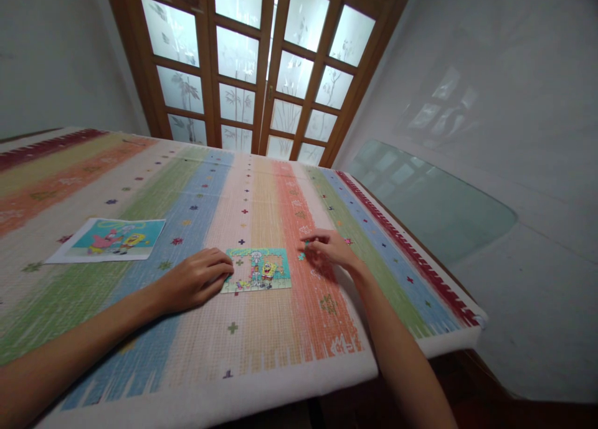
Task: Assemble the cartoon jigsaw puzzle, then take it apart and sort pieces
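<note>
A partly assembled jigsaw puzzle [268, 281] with cartoon figures lies flat on the table, with a gap left of its middle and another near its upper right. My left hand [200, 276] is closed at its left edge, curled fingers resting on the border. To the right of the puzzle, my right hand [331, 247] is just above the cloth. Its thumb and index finger pinch a small teal puzzle piece [307, 244], mostly covered by the fingers. Just below the fingertips, another teal piece [301, 256] appears to lie on the cloth.
A printed picture sheet [154, 242] with similar cartoon figures lies at left. The striped tablecloth [261, 335] hangs over the near edge. A wall [537, 261] runs along the table's right side, and wooden doors with glass panes [210, 74] stand beyond the far edge.
</note>
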Demonstrator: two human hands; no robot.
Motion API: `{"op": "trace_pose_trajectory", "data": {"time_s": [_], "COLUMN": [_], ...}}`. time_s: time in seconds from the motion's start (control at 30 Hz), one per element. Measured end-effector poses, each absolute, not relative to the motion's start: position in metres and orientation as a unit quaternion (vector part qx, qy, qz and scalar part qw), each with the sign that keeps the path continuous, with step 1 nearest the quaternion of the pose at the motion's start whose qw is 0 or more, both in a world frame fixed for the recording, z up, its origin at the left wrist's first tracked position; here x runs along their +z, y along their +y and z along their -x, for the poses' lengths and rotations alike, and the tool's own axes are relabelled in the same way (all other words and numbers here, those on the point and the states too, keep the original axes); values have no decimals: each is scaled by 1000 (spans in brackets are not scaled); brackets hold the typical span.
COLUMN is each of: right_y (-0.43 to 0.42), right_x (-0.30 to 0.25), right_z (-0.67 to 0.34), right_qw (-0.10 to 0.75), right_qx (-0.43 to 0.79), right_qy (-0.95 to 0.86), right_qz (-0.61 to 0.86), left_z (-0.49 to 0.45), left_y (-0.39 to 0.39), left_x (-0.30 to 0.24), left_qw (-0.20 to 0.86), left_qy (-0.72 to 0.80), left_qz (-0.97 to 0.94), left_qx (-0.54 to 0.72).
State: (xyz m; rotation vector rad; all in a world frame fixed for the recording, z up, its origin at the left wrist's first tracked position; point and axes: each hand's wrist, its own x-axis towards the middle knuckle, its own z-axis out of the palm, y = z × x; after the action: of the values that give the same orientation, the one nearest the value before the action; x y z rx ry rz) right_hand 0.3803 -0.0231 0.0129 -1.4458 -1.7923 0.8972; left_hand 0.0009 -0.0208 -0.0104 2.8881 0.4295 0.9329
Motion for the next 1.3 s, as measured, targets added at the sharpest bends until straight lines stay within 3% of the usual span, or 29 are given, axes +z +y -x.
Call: {"op": "trace_pose_trajectory", "data": {"time_s": [0.2, 0.33, 0.53, 0.8, 1.3], "right_y": [-34, -40, -46, -45, -47], "right_x": [0, -1, 5, 4, 8], "right_z": [-327, -319, -317, -315, -313], "right_qw": [310, 299, 273, 258, 219], "right_qx": [459, 465, 422, 255, 186], "right_qy": [-668, -670, -696, -787, -822], "right_qz": [496, 495, 512, 499, 491], "left_z": [-2, -1, -1, -1, -1], "left_y": [-21, -21, -21, -21, -21], "left_x": [-9, -9, -9, -10, -9], "left_qw": [43, 49, 51, 51, 53], "left_qy": [142, 143, 143, 143, 145], "left_qz": [-941, -941, -941, -942, -941], "left_qx": [303, 303, 303, 301, 301]}}
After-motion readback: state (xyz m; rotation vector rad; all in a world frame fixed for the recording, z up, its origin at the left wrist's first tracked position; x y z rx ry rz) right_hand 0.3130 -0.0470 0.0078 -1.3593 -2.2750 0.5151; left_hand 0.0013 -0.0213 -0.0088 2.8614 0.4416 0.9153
